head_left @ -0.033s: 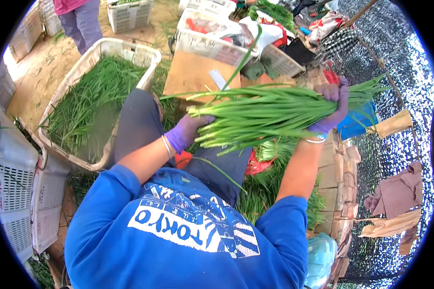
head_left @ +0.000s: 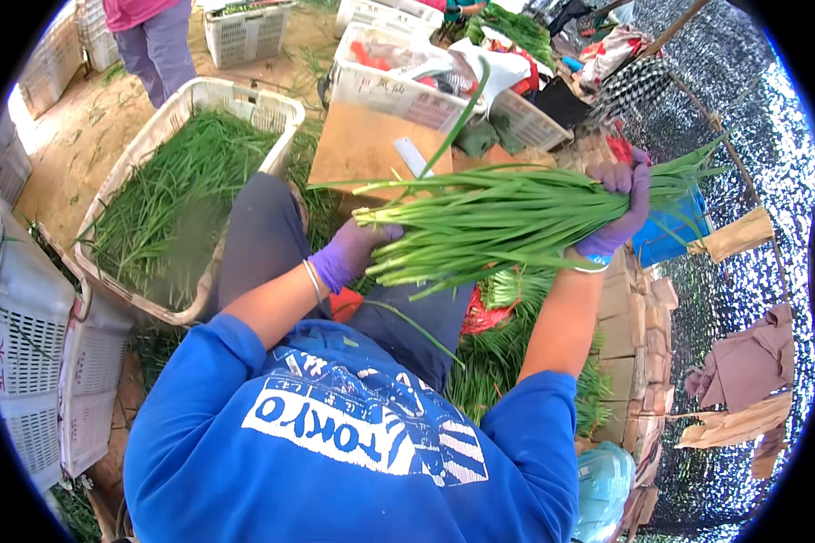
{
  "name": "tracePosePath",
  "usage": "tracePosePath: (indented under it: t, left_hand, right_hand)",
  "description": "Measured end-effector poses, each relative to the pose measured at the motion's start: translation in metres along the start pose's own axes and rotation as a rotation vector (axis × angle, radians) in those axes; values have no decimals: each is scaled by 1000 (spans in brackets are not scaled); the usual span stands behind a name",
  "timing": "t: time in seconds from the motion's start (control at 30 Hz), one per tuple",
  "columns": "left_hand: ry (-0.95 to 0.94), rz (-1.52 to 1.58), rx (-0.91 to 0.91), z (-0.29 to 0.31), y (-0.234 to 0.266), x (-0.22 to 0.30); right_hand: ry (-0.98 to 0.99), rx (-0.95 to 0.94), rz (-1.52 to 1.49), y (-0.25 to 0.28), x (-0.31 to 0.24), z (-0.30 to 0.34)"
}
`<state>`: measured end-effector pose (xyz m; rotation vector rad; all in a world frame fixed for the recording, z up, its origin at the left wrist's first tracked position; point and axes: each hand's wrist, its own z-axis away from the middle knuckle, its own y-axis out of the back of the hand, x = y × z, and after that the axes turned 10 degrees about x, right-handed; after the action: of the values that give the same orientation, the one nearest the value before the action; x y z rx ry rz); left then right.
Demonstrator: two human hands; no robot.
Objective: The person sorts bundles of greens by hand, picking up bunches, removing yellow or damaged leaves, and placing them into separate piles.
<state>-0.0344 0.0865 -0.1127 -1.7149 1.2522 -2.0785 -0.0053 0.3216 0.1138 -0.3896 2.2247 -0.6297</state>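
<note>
A thick bunch of long green chives [head_left: 498, 217] lies sideways in front of me, above my lap. My right hand [head_left: 623, 201], in a purple glove, is wrapped round its leafy end, and leaf tips stick out past the fist. At the pale cut ends, my left hand [head_left: 358, 252], also gloved in purple, is closed on the stems; some of its fingers are hidden. One long leaf stands up out of the bunch. More chives [head_left: 489, 362] are heaped beside my right leg, with a red piece [head_left: 484, 312] among them.
A white crate [head_left: 95, 195] of loose green leaves stands by my left knee. Ahead is a wooden board [head_left: 353, 145] with a flat metal blade [head_left: 410, 156]. Stacked crates [head_left: 32, 335] are at left, bricks [head_left: 618, 348] and dark netting [head_left: 697, 299] at right. Another person [head_left: 154, 50] stands far left.
</note>
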Motion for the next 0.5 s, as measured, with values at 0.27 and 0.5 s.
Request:
tracePosePath:
  t: [0.27,0.5]
  left_hand:
    - [115,-45,-20,22,10,19]
    - [-210,190,-167,18,63,43]
  right_hand:
    - [-36,94,-65,21,-11,-5]
    - [101,285,129,19,-33,-9]
